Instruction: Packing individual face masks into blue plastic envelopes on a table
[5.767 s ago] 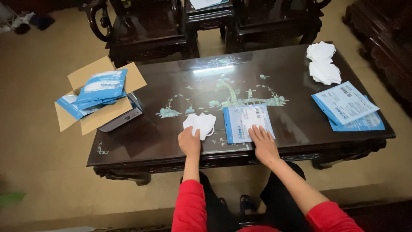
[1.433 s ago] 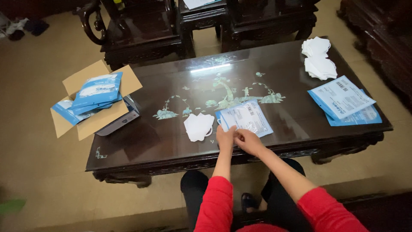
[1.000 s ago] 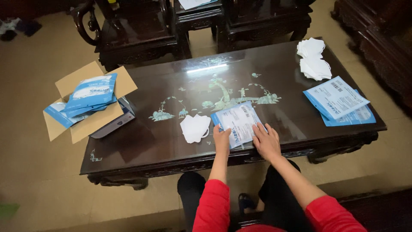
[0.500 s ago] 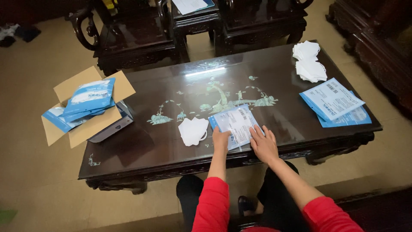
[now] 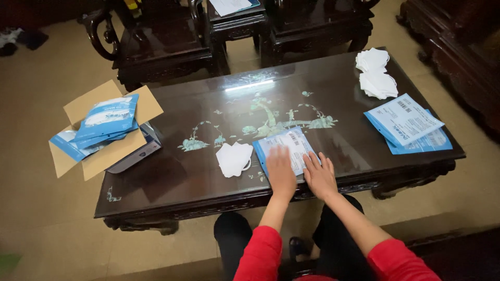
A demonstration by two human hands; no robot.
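Note:
A blue and white flat packet (image 5: 286, 145) lies near the front edge of the dark inlaid table (image 5: 182, 171). My left hand (image 5: 280, 172) lies flat on its lower part, slightly blurred. Beside it my right hand (image 5: 320, 176) rests flat with fingers spread, touching the packet's right lower corner. A folded white mask (image 5: 234, 158) lies just left of the packet, untouched.
A stack of white masks (image 5: 376, 73) sits at the back right, with more blue packets (image 5: 408, 124) in front of it. An open cardboard box with blue packets (image 5: 101, 125) hangs over the table's left end. Dark wooden chairs (image 5: 166, 41) stand behind the table.
Both hands came together at the packet's near edge, then spread flat on it. My left hand has slid up onto the packet. The view has shifted slightly.

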